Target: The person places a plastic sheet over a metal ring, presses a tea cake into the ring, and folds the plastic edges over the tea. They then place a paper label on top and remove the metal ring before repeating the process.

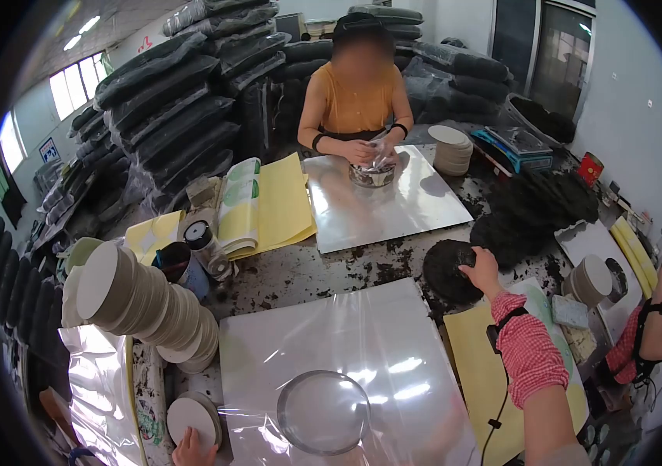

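My left hand (pixel 194 450) is at the bottom left, its fingers apart and resting on the near edge of a short stack of round off-white discs (pixel 186 420). At the right, my right hand (pixel 483 270) has its fingers curled on the edge of a round clump of dark, fibrous material (pixel 449 272). Its red checked sleeve (pixel 531 349) is below a black wrist strap. Between my hands lies a metal sheet covered with clear film (pixel 269 346), bearing a metal ring (pixel 280 415).
Tall disc stacks (pixel 117 287) stand at left beside a jar (pixel 205 242). Opposite, a person (pixel 358 101) handles clear film over a ring (pixel 372 178) on another metal sheet (pixel 416 210). A dark fibrous heap (pixel 537 210) lies right. Another person's arm (pixel 661 311) shows at far right.
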`<action>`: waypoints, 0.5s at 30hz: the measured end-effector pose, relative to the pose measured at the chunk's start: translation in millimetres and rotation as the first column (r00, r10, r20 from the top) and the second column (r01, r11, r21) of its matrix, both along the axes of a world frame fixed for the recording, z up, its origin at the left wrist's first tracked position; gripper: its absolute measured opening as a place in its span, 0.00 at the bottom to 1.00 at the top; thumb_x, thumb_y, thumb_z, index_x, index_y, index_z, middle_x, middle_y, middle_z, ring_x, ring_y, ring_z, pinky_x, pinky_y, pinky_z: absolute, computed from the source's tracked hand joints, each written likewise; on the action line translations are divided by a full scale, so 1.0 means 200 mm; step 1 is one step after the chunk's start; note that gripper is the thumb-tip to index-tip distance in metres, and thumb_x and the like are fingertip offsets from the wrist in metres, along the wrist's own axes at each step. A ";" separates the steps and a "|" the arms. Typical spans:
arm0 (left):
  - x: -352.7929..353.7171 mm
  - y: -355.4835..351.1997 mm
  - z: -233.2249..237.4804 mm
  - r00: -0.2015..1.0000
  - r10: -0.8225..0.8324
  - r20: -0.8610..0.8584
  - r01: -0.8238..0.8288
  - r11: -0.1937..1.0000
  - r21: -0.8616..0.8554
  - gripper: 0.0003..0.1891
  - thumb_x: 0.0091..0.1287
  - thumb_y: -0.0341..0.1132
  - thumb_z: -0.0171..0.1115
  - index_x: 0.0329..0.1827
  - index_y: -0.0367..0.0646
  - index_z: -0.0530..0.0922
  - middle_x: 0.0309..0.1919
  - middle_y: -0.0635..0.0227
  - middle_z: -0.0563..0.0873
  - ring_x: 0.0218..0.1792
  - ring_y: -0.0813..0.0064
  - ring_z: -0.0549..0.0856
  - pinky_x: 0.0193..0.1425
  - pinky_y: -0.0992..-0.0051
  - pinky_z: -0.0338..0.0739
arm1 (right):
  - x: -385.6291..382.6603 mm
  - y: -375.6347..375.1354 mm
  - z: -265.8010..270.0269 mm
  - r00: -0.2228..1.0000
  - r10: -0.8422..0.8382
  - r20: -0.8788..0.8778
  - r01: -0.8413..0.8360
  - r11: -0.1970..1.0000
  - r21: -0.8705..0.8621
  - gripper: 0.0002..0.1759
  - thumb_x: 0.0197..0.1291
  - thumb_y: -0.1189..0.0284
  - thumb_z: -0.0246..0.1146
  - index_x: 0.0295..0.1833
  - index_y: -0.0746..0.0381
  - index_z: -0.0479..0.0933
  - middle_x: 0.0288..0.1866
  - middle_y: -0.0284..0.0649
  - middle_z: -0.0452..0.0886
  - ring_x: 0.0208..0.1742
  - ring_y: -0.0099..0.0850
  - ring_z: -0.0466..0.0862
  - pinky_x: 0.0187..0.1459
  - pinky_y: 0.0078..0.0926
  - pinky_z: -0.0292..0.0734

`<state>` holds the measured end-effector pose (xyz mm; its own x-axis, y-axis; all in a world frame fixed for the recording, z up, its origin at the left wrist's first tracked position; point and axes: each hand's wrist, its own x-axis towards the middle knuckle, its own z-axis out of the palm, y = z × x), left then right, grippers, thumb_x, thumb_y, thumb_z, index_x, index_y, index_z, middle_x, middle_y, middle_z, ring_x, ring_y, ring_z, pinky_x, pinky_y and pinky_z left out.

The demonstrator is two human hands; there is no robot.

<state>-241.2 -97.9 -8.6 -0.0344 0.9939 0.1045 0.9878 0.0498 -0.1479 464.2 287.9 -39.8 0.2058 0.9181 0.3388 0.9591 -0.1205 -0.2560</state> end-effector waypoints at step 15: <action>0.89 0.28 0.39 0.666 -0.724 0.180 0.598 0.663 0.450 0.15 0.62 0.26 0.65 0.52 0.37 0.85 0.51 0.56 0.88 0.53 0.62 0.88 0.53 0.68 0.85 | 0.26 0.08 -0.31 0.518 -0.263 -0.814 0.286 0.950 -0.125 0.25 0.49 0.73 0.79 0.52 0.68 0.79 0.48 0.41 0.85 0.47 0.35 0.86 0.47 0.32 0.82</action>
